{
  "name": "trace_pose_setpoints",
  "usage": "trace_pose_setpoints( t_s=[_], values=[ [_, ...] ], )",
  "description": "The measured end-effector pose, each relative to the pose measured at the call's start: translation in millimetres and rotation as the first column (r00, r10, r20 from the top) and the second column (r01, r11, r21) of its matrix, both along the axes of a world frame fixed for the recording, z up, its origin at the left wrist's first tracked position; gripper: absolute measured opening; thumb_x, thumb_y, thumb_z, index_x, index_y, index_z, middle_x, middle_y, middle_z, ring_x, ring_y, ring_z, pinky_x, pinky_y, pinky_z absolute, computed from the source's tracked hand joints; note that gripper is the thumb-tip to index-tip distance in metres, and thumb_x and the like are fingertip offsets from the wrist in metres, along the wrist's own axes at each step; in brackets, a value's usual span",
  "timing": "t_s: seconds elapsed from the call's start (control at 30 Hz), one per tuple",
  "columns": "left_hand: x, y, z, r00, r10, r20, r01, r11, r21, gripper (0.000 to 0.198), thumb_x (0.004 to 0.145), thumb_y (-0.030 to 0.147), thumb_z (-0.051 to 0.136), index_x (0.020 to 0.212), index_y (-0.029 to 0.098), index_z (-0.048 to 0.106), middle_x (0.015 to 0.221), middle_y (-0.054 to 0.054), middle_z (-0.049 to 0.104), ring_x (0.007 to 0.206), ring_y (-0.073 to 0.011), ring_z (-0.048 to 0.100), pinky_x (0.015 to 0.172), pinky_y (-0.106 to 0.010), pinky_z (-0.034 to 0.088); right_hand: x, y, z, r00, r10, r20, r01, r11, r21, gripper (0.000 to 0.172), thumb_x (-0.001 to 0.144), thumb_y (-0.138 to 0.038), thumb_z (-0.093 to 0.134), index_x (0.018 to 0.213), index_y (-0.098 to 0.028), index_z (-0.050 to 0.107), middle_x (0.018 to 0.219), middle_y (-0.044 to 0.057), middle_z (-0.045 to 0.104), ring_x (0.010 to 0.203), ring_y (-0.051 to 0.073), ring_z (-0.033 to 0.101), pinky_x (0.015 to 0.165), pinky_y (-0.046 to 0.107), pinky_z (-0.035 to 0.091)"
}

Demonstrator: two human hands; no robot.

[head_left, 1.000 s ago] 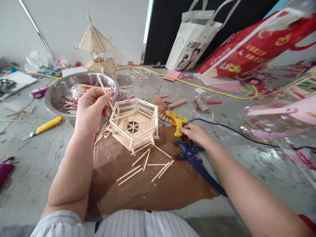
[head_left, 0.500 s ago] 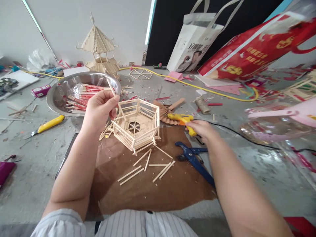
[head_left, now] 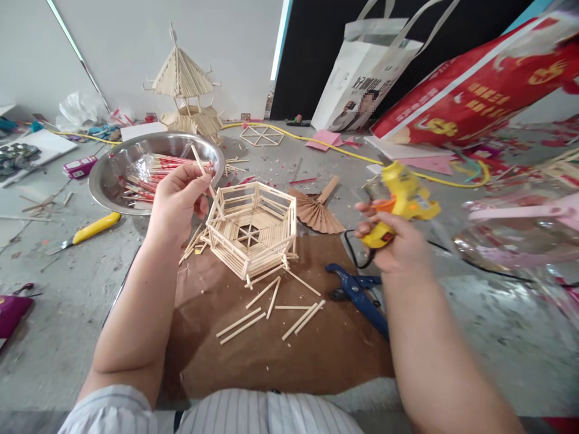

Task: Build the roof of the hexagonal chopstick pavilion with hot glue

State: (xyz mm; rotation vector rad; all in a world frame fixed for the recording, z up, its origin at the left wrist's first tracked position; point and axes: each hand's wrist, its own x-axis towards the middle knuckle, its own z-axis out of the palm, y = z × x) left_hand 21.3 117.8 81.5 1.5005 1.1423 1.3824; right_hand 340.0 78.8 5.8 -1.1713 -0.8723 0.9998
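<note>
My left hand [head_left: 177, 202] pinches a thin wooden stick [head_left: 204, 175] just left of a hexagonal stick frame [head_left: 252, 226] that stands on brown paper [head_left: 316, 349]. My right hand [head_left: 395, 244] grips a yellow glue gun [head_left: 402, 199] lifted off the floor, to the right of the frame. Several loose cut sticks [head_left: 271, 313] lie on the paper in front of the frame. Blue-handled cutters [head_left: 357, 295] rest beneath my right wrist.
A steel bowl [head_left: 108, 175] with red-tipped sticks sits behind my left hand. A finished stick pagoda [head_left: 183, 90] stands by the wall. A yellow-handled knife [head_left: 88, 230] lies at left, a paper fan [head_left: 316, 211] behind the frame, and bags [head_left: 470, 84] at back right.
My right hand picked the yellow glue gun up from the floor and raised it to the right. My left hand kept the stick beside the frame.
</note>
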Motion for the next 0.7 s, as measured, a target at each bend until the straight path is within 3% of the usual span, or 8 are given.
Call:
trace_pose_setpoints(
  t_s=[0.1,0.17,0.43,0.57,0.7],
  values=[
    [3,0,-3.3,1.0,-0.017,0.008,0.017,1.0,-0.007,0.006,0.074,0.025,0.054,0.075,0.022,0.049,0.052,0.006,0.046,0.036,-0.0052,0.04,0.034,-0.02,0.03,-12,3,-11.0,0.991,0.086,-0.101,-0.086,0.996,0.002,0.018,0.058,-0.019,0.063,0.068,-0.022,0.047,0.078,-0.004,0.062,0.047,0.006,0.046,0.053,0.025,0.041],
    [5,0,-5.4,0.999,-0.033,0.024,0.033,0.999,-0.016,0.008,0.073,0.024,0.055,0.076,0.022,0.048,0.053,0.006,0.047,0.036,-0.0049,0.041,0.033,-0.02,0.03,-12,8,-17.3,0.992,0.096,-0.082,-0.096,0.995,-0.001,0.019,0.058,-0.016,0.063,0.068,-0.022,0.048,0.078,-0.004,0.064,0.049,0.007,0.048,0.056,0.026,0.041],
    [4,3,-8.9,0.992,-0.057,0.112,0.064,0.996,-0.06,0.011,0.071,0.021,0.058,0.077,0.021,0.048,0.056,0.006,0.051,0.036,-0.0039,0.043,0.031,-0.017,0.03,28,29,-30.3,0.998,0.044,-0.053,-0.042,0.999,0.029,0.023,0.054,-0.012,0.064,0.068,-0.023,0.05,0.077,-0.004,0.067,0.047,0.007,0.049,0.053,0.025,0.038],
    [5,2,-8.3,0.983,-0.11,0.146,0.123,0.989,-0.082,0.013,0.071,0.02,0.059,0.072,0.019,0.046,0.058,0.005,0.054,0.036,-0.0038,0.045,0.031,-0.017,0.031,35,41,-20.0,0.999,0.021,-0.038,-0.017,0.997,0.08,0.019,0.057,-0.013,0.063,0.07,-0.023,0.053,0.075,-0.002,0.066,0.044,0.007,0.048,0.05,0.026,0.037],
    [11,0,-8.2,0.964,-0.169,0.205,0.201,0.968,-0.149,0.015,0.069,0.021,0.061,0.071,0.018,0.047,0.052,0.006,0.051,0.034,-0.0044,0.045,0.03,-0.016,0.032,15,36,8.7,0.998,0.065,-0.014,-0.059,0.964,0.259,0.014,0.063,-0.025,0.062,0.076,-0.02,0.059,0.073,-0.001,0.064,0.042,0.008,0.049,0.046,0.027,0.036]
  ],
)
